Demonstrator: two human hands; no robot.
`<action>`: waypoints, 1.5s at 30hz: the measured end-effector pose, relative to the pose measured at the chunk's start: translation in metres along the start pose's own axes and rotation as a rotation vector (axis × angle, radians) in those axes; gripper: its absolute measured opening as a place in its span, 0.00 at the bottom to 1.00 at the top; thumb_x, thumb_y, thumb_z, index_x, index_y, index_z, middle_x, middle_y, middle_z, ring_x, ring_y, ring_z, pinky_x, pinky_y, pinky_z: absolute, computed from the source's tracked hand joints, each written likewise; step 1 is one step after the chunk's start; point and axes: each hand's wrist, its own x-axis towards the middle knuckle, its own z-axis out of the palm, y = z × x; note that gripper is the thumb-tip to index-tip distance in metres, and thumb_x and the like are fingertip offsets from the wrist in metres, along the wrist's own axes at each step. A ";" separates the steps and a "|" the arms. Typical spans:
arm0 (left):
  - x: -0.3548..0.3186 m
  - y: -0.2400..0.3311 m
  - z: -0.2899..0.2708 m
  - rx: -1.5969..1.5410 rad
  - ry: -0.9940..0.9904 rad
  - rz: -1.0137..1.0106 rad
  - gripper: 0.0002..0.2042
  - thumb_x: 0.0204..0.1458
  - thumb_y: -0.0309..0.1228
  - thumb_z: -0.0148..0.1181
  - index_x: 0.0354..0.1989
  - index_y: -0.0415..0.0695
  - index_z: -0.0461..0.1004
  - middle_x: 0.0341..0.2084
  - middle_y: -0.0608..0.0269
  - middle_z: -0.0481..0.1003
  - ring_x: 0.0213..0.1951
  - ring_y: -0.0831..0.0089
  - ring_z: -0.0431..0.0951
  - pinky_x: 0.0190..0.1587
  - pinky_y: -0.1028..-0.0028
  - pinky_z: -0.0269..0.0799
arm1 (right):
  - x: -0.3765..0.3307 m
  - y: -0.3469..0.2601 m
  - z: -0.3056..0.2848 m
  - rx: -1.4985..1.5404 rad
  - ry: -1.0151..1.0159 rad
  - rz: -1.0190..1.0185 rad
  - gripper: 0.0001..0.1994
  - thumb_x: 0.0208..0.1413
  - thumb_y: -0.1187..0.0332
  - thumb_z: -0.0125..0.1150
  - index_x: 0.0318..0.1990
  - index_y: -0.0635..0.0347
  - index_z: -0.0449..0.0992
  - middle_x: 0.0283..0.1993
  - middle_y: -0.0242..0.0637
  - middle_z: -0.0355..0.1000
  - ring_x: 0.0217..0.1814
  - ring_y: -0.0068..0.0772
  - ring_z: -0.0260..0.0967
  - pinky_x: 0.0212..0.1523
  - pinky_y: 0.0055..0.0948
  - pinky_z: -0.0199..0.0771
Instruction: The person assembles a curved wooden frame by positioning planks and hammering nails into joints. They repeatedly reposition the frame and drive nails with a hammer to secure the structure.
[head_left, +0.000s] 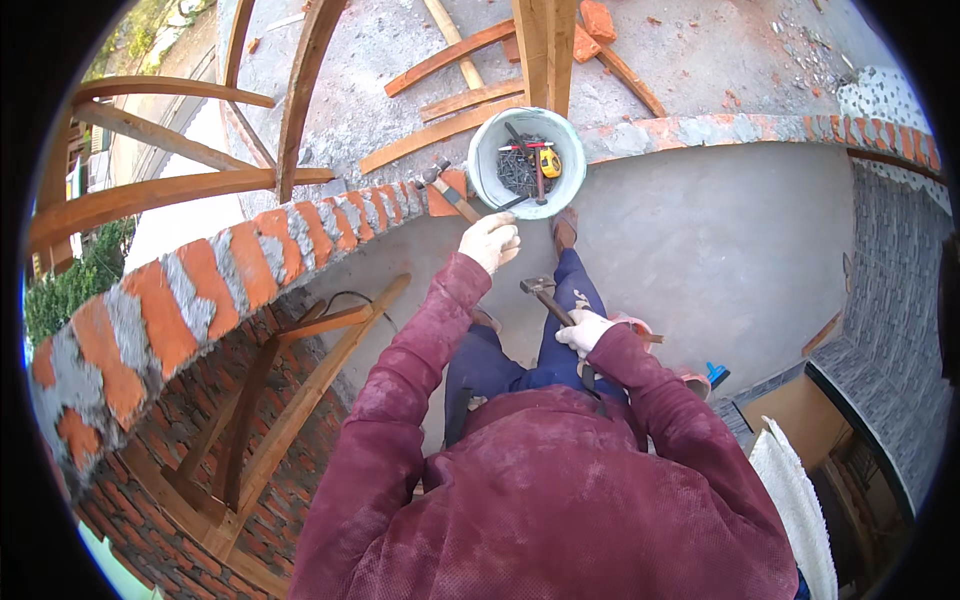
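Note:
My left hand, in a whitish glove, is closed just below the rim of a pale bucket; what its fingers hold, if anything, I cannot make out. A hammer with a wooden handle lies over the wall top, its handle end close to this glove. A short black rod-like piece crosses the bucket's near rim. Inside are many nails, a yellow tape measure and a red-and-white marker-like piece. My right hand, also gloved, grips a second hammer above my thigh.
A curved brick-and-mortar wall runs across from left to right. Beyond it lie wooden strips and loose bricks. A timber post stands behind the bucket. Wooden frames lean at lower left; a blue-handled tool is at right.

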 end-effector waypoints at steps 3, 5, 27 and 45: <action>0.097 -0.013 0.013 -0.013 0.139 0.022 0.22 0.57 0.26 0.57 0.61 0.40 0.67 0.40 0.59 0.75 0.40 0.71 0.77 0.44 0.70 0.79 | -0.001 -0.018 -0.016 -0.413 0.080 -0.127 0.19 0.54 0.57 0.61 0.43 0.65 0.75 0.35 0.53 0.78 0.40 0.54 0.78 0.42 0.45 0.76; 0.164 -0.022 0.013 -0.080 0.274 0.036 0.21 0.57 0.22 0.54 0.60 0.37 0.66 0.33 0.59 0.74 0.31 0.72 0.76 0.33 0.71 0.76 | 0.016 -0.012 -0.023 -0.429 0.034 0.015 0.22 0.54 0.55 0.61 0.47 0.66 0.76 0.42 0.59 0.78 0.49 0.58 0.76 0.51 0.47 0.75; 0.335 -0.065 0.049 -0.032 0.844 -0.030 0.14 0.54 0.32 0.62 0.42 0.32 0.79 0.30 0.52 0.81 0.31 0.63 0.79 0.41 0.66 0.74 | 0.027 -0.010 -0.088 -0.371 0.025 0.113 0.16 0.51 0.62 0.61 0.41 0.68 0.72 0.35 0.61 0.76 0.43 0.63 0.75 0.46 0.51 0.74; -0.181 0.001 0.042 -0.392 0.066 0.412 0.12 0.61 0.29 0.57 0.51 0.37 0.73 0.31 0.63 0.75 0.29 0.79 0.74 0.32 0.75 0.74 | -0.005 -0.077 -0.079 -0.924 -0.232 -0.033 0.18 0.52 0.63 0.62 0.44 0.69 0.75 0.28 0.46 0.74 0.26 0.38 0.73 0.30 0.37 0.74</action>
